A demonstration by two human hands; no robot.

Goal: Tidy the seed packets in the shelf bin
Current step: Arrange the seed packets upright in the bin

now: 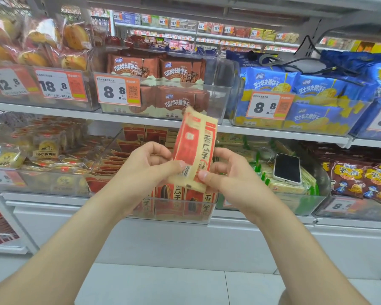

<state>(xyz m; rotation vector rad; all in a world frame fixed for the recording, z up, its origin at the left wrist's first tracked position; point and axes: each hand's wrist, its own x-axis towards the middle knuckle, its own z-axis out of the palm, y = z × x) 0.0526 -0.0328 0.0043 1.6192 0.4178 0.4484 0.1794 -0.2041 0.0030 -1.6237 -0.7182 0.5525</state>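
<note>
The clear bin (pixel 185 217) is only partly neat: its front row (pixel 176 195) of seed packets stands up straight, but the pile (pixel 119 157) at 9 o'clock from the hands lies jumbled, so I think lots is left to do. The left hand (pixel 150 166) and the right hand (pixel 227 172) both pinch the bottom of two held packets (pixel 196 142) (one shows its back), at 12 o'clock above the front row, not in the bin yet.

I see white store shelving (pixel 53 107) filling the view ahead, its plain white base panel (pixel 163 243) meeting a pale tiled floor (pixel 163 287) near me. Through the gap up top, another stocked shelf row (pixel 207 38) stands far off, evenly lit.
</note>
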